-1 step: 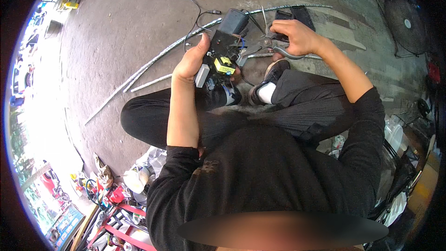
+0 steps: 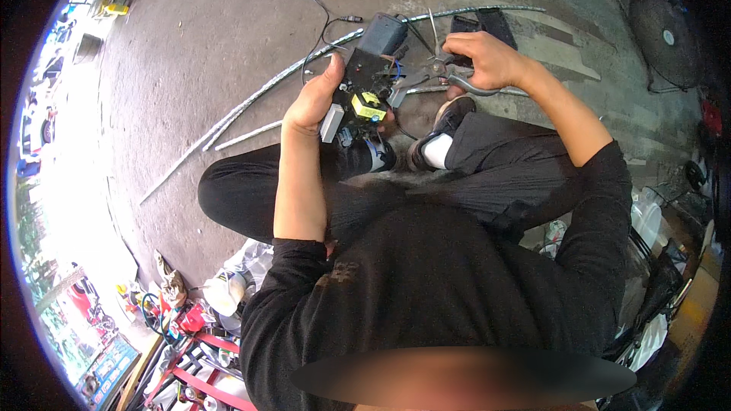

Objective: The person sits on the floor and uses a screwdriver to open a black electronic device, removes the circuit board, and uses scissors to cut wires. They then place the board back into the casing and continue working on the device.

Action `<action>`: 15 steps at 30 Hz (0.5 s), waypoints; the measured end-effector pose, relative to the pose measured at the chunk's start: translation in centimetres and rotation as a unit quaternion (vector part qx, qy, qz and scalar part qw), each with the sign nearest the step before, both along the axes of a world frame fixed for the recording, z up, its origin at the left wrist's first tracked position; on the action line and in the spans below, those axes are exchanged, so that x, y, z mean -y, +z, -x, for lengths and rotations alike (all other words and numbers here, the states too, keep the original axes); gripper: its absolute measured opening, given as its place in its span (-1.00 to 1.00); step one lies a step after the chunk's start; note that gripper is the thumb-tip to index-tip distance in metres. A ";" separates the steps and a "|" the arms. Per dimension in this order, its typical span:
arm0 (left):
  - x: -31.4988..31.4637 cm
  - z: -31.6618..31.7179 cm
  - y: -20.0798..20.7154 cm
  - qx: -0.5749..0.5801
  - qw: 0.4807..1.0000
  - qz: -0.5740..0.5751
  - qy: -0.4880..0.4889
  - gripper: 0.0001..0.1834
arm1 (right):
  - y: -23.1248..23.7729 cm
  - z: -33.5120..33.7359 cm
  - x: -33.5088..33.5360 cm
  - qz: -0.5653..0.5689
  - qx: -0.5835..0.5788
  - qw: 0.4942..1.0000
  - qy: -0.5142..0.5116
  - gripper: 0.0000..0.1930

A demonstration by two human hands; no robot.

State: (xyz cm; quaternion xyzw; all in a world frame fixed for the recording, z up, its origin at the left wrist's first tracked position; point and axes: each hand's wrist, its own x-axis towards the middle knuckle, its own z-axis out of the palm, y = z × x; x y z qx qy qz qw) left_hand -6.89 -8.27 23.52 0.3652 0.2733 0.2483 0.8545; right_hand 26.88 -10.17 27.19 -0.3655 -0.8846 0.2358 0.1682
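Left grip [image 2: 314, 100] curled around a circuit board [image 2: 367, 85] on its side toward the right grip [image 2: 487, 61], itself wrapped around pliers [image 2: 438, 68] near that board: apparently plier work, the next move calling for steady support and precise placement.

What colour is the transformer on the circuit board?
The transformer is mostly yellow; the head view shows it.

The grey floor [image 2: 190, 53] carries long silvery strips [image 2: 293, 73], a black cord [image 2: 327, 13] and a dark casing [image 2: 384, 33].
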 end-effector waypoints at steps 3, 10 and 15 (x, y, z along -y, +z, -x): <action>0.3 -0.5 0.7 -0.012 1.000 0.015 -0.005 -0.25 | -0.9 -0.4 -0.2 -0.022 0.029 0.999 -0.008 -0.33; 0.4 -2.1 1.2 -0.147 0.988 -0.040 0.017 -0.20 | -0.9 -1.4 -0.5 -0.135 0.085 0.986 -0.038 -0.60; 1.2 -3.1 1.1 -0.017 0.998 0.039 -0.039 -0.13 | -1.8 -0.3 -0.7 -0.122 0.100 0.987 -0.012 -0.55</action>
